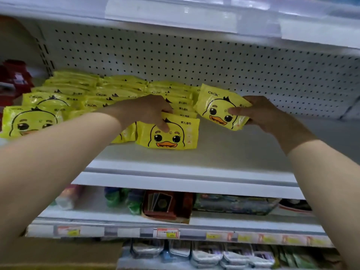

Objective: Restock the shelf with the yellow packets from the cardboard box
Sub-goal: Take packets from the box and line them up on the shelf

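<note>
Yellow glossy film, a duck face printed on each packet. The packets look soft, light and slightly pillowy. The wrap shines and wrinkles, so it is probably slippery when pinched at a corner. The best hold is judged to be across a short end, thumb on the printed face and fingers behind, without squeezing hard.

Right hand (261, 114), centre-right of frame: grips the held packet (220, 106) by its right end. The thumb lies across the face and the fingers curl behind. The packet is tilted and sits just right of the nearest row. Cannot tell whether its lower edge touches the shelf (233, 152).

Left hand (144, 110), centre of frame: pinches the top edge of the front packet (171, 135), thumb on the face, the other fingers curled over the top. That packet stands leaning back on the shelf at the head of its row.

Count:
- Stocked rows (64, 84): three, filling the left half of the shelf and running back toward the pegboard (194, 55).
- Packets per row: cannot tell, as they overlap and blur.
- Packets in hand: one.
- Cardboard box: not in view.

The held packet would likely start a fourth row.

Lower shelf goods (167, 205), bottom of frame: mixed and too blurred to name.
</note>
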A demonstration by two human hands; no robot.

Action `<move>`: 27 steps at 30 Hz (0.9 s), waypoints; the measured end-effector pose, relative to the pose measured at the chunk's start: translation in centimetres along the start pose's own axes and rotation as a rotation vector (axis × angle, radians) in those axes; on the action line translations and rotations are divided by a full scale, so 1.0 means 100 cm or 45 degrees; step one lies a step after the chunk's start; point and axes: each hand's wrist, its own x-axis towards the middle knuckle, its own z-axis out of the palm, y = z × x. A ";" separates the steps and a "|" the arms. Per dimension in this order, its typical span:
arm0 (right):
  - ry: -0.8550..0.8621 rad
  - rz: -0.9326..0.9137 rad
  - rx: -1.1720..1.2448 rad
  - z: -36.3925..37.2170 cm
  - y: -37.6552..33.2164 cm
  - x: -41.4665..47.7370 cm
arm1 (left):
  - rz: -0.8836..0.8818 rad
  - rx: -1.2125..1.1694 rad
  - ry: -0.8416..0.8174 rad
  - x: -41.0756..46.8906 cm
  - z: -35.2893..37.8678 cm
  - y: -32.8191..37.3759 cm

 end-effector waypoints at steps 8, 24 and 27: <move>-0.051 -0.035 -0.015 -0.009 0.001 0.021 | -0.006 -0.083 0.161 0.000 0.012 -0.004; -0.116 0.034 -0.090 -0.031 0.017 0.055 | 0.217 -0.108 0.440 0.079 -0.017 0.078; -0.168 0.020 -0.117 -0.028 0.014 0.066 | 0.206 -0.042 0.403 0.117 -0.008 0.089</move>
